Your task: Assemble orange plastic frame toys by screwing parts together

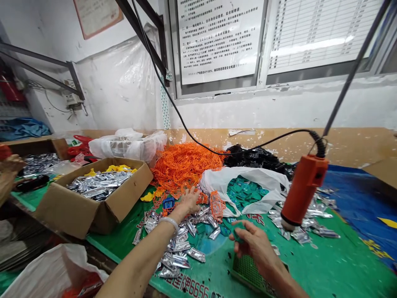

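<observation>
My left hand point(188, 200), fingers spread, reaches to the near edge of a big heap of orange plastic mesh pieces point(184, 163); whether it touches them I cannot tell. A blue plastic piece point(168, 203) lies just left of it. Below my left wrist, silver foil packets point(178, 248) are scattered over the table. My right hand point(252, 244) pinches a small dark green plastic piece point(238, 232) between thumb and fingers. Beneath that hand is a green plastic basket point(245, 271), partly hidden. Behind it, a white plastic bag point(214, 182) holds many similar green pieces point(245, 192).
An orange handheld heat tool point(304, 192) hangs by its cord at the right. To the left stands a cardboard box point(74, 217) of silver packets. Black plastic pieces point(256, 157) lie along the wall. At far left shows another person's hand point(11, 163).
</observation>
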`<state>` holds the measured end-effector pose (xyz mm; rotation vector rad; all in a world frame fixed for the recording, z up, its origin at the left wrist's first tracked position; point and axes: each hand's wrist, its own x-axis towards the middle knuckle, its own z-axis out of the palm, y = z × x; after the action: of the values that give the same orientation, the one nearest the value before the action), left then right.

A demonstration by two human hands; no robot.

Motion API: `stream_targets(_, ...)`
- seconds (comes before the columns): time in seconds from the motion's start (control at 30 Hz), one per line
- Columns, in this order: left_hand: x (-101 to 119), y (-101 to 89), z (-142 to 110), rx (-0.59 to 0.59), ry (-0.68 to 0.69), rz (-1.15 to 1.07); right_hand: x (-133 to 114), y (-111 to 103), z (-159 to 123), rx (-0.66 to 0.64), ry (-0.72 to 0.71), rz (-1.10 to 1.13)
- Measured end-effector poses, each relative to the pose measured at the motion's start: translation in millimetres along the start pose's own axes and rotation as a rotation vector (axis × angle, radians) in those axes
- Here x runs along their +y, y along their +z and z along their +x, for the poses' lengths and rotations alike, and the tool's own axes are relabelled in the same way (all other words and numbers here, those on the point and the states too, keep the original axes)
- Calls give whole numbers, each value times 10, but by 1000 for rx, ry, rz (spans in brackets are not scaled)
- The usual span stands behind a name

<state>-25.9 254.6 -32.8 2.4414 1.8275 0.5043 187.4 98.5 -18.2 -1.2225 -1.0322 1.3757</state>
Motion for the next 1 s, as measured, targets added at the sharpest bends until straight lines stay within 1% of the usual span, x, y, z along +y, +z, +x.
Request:
stream_targets(0.1,14,64,59,-10,5,69,113,36,-73,-34,75,164)
stream_targets(0.17,20,85,71,-9,-1,78,176,44,-85,-19,121,262)
stream_targets(0.3,30,34,51,35,-23,17,234,38,-104,45,120,277)
stream_targets(0.37,31,-50,45,80,-61,-45,224,35,-127,65,107,295)
stream_targets(0.43,34,-175,49,135,-120,-129,193,39,-162,63,95,356)
stream_targets(0.53,68,-419,32,228,-218,-307,130,67,-230,15,101,463)
stream_targets(0.6,128,-580,-54,265,-282,-469,95,104,-288,-20,122,511)
stream_targets(0.67,224,-702,-247,254,-325,-672,79,154,-359,-68,120,539)
stream_targets(0.77,413,-769,-741,145,-370,-1036,93,239,-493,-159,73,508)
stream_targets(0.83,547,-738,-1136,47,-422,-1283,119,280,-593,-198,49,428)
stream_targets(0.9,669,-668,-1501,-53,-501,-1492,148,296,-685,-215,34,328)
stream_targets(1.0,833,-544,-1893,-179,-622,-1731,186,270,-778,-171,-57,119)
